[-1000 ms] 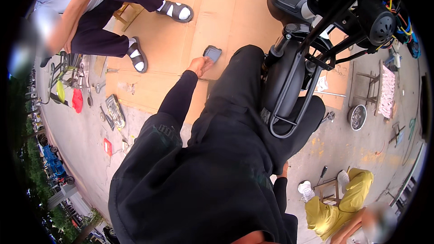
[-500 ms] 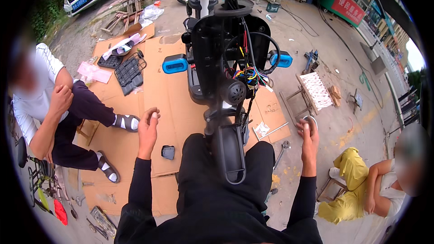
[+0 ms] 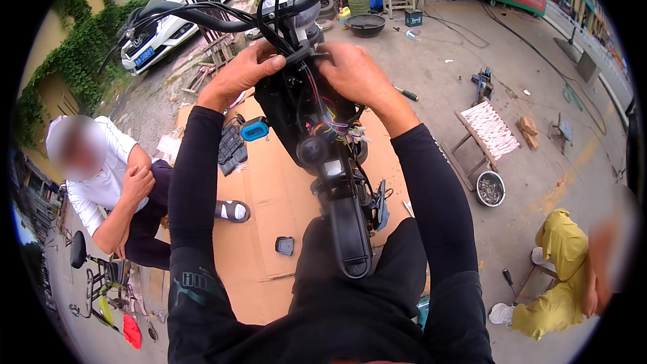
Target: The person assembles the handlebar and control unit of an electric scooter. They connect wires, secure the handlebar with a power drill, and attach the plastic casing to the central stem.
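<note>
Both hands were raised to the far middle of the scene, one on each side of the upper steering column of a partly stripped electric scooter. The left hand was closed on the upper edge of the black front panel, its thumb on the near side and its fingers mostly hidden beyond. The right hand was bent inward against the right of the column, touching it; its fingertips were hidden, so how firmly it was closed could not be told. The panel stood just below the black handlebar, which slanted across the far side with cables hanging from it.

Nearer than the hands, a tangle of coloured wires spilled out to the right of the panel, and a round black horn sat beside it. The scooter's near end reached between the wearer's knees. Flattened cardboard covered the ground to the left, with a small dark plastic piece lying on it.

One person sat at the left, another at the near right. Farther right stood a woven-top stool, a metal bowl of small parts just nearer.
</note>
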`<action>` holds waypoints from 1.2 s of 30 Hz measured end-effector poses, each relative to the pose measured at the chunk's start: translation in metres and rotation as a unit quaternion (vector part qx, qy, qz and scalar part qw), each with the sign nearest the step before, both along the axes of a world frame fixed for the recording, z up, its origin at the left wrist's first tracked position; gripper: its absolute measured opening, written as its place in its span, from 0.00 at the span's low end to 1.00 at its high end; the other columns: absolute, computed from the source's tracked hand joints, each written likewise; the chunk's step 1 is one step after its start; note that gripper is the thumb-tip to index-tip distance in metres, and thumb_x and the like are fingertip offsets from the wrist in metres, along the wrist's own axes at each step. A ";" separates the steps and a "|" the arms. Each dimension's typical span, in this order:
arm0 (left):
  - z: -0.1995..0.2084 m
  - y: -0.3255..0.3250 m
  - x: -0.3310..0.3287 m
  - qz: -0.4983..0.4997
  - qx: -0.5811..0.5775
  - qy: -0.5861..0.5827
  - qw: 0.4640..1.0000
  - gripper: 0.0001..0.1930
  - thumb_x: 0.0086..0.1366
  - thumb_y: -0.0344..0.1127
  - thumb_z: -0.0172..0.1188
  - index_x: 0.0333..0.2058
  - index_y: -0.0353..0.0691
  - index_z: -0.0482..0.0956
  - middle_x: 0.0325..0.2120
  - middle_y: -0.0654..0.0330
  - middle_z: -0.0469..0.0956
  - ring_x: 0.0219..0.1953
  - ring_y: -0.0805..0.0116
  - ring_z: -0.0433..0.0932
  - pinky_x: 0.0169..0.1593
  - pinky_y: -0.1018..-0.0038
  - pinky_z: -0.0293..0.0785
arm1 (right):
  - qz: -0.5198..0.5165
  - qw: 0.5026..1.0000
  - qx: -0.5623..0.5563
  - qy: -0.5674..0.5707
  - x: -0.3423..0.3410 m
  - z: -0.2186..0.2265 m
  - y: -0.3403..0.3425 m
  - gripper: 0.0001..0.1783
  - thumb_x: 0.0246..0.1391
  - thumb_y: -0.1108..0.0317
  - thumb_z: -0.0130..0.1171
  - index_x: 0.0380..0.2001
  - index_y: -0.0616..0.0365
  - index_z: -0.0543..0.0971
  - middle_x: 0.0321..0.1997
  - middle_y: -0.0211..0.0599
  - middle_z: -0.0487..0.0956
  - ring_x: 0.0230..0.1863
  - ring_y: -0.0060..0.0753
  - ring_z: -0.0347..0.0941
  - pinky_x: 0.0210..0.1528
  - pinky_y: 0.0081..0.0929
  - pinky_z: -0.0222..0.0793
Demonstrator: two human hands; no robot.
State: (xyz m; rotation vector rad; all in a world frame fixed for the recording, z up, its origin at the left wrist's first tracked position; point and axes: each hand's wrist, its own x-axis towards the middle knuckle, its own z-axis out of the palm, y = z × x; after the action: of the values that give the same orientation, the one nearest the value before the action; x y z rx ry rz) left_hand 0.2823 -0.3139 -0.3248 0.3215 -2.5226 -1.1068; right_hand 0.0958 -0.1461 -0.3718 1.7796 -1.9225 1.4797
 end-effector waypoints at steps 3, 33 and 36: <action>0.005 -0.008 -0.003 -0.022 0.013 -0.002 1.000 0.54 0.54 0.71 0.69 0.66 0.31 0.68 0.63 0.51 0.72 0.66 0.61 0.68 0.72 0.66 0.57 | -0.082 0.997 0.012 0.001 0.009 -0.011 -0.006 0.14 0.59 0.64 0.55 0.37 0.65 0.83 0.35 0.61 0.81 0.41 0.66 0.78 0.47 0.54 0.74; 0.016 0.024 -0.029 -0.040 0.007 0.032 0.999 0.39 0.54 0.51 0.75 0.60 0.36 0.75 0.52 0.59 0.78 0.56 0.67 0.75 0.65 0.70 0.66 | -0.113 0.991 -0.037 -0.056 0.005 -0.026 -0.024 0.14 0.60 0.60 0.58 0.33 0.60 0.84 0.31 0.57 0.83 0.38 0.64 0.80 0.43 0.55 0.75; 0.022 0.026 -0.032 -0.015 -0.032 0.000 0.999 0.38 0.55 0.53 0.73 0.61 0.37 0.76 0.56 0.59 0.78 0.61 0.65 0.71 0.69 0.67 0.59 | -0.108 0.991 -0.044 -0.065 0.002 -0.026 -0.021 0.14 0.60 0.60 0.58 0.34 0.60 0.85 0.33 0.57 0.83 0.39 0.64 0.80 0.44 0.55 0.75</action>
State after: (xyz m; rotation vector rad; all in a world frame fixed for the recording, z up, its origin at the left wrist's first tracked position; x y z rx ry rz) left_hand 0.2506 -0.2881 -0.3024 0.2667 -2.5650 -1.0359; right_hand 0.0973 -0.1668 -0.3981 1.4187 -2.0021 1.6094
